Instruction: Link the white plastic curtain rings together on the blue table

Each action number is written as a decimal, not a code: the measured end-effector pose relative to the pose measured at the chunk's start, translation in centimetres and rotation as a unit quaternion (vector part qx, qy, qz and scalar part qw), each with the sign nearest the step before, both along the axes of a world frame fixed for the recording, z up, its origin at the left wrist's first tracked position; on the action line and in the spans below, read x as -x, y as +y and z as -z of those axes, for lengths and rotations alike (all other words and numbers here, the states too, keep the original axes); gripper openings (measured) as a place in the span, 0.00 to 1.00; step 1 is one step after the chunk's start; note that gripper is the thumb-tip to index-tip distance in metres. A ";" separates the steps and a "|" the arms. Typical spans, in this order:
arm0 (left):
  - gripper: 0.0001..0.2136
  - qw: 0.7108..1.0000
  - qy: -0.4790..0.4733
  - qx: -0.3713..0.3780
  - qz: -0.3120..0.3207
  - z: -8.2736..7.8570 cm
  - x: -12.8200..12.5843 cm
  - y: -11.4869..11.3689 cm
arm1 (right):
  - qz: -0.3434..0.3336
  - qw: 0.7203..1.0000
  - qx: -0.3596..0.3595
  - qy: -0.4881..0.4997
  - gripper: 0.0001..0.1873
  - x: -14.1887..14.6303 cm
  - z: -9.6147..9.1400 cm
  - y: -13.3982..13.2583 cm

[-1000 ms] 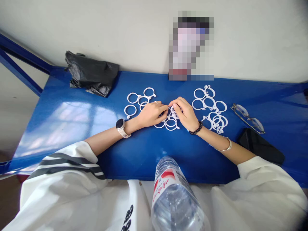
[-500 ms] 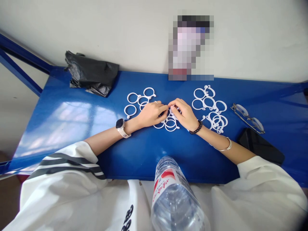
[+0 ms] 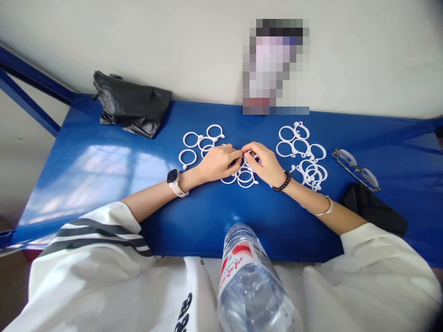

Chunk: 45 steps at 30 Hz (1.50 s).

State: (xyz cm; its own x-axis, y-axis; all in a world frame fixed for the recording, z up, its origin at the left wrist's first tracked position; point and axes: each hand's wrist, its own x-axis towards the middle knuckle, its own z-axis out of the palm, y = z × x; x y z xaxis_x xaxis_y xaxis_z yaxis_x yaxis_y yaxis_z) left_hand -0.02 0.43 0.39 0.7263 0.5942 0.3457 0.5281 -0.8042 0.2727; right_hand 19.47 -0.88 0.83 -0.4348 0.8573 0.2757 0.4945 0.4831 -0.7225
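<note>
My left hand (image 3: 218, 162) and my right hand (image 3: 266, 162) meet at the fingertips over the middle of the table. Both are closed in a pinch. A white curtain ring shows by my right fingers and appears held between the hands, though the fingers hide most of it. Directly beneath lie several more white curtain rings (image 3: 246, 186), each with a small eyelet. Another loose group of curtain rings (image 3: 187, 151) lies beyond my left hand. To the right of my right hand, several curtain rings (image 3: 284, 156) overlap in a cluster.
A blue table (image 3: 194, 226) stands against a pale wall. On it are a crumpled black plastic bag (image 3: 131, 103) at back left, glasses (image 3: 356, 168) and a black phone (image 3: 375, 210) at right. A clear water bottle (image 3: 256, 286) rises close in front of my body.
Hardly anything differs. My fingers shift very slightly, and a little more of the ring by my right fingertips shows. The view tilts a touch.
</note>
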 end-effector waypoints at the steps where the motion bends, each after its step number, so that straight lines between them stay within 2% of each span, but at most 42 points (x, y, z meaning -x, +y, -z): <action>1: 0.12 1.000 0.002 0.002 -0.001 0.0 0.0 0.0 | -0.001 1.000 0.002 0.001 0.06 0.0 0.0 0.0; 15: 0.13 1.000 0.012 0.015 -0.007 -0.1 -0.1 0.1 | -0.002 0.999 0.040 0.001 0.06 0.0 -0.1 0.0; 19: 0.12 1.000 0.005 0.007 -0.003 -0.1 0.0 0.1 | -0.007 1.000 0.019 0.018 0.08 0.0 0.1 0.1; 24: 0.13 1.000 0.001 0.013 -0.011 -0.2 -0.1 0.0 | 0.024 0.997 -0.002 0.074 0.11 0.0 -0.1 0.0; 30: 0.15 1.000 -0.009 -0.004 -0.027 0.0 0.0 -0.1 | -0.035 0.989 -0.065 0.127 0.10 0.2 -0.8 -0.3; 34: 0.14 1.000 -0.007 -0.013 -0.025 0.1 0.0 -0.1 | -0.026 0.988 -0.084 0.127 0.09 0.2 -0.9 -0.3; 38: 0.14 0.999 -0.022 -0.022 -0.026 0.0 0.0 -0.1 | -0.013 0.989 -0.076 0.122 0.10 0.2 -0.8 -0.3; 45: 0.20 0.999 -0.048 0.012 0.010 0.4 0.2 -0.1 | -0.037 0.992 -0.039 0.114 0.09 0.1 -0.8 -0.5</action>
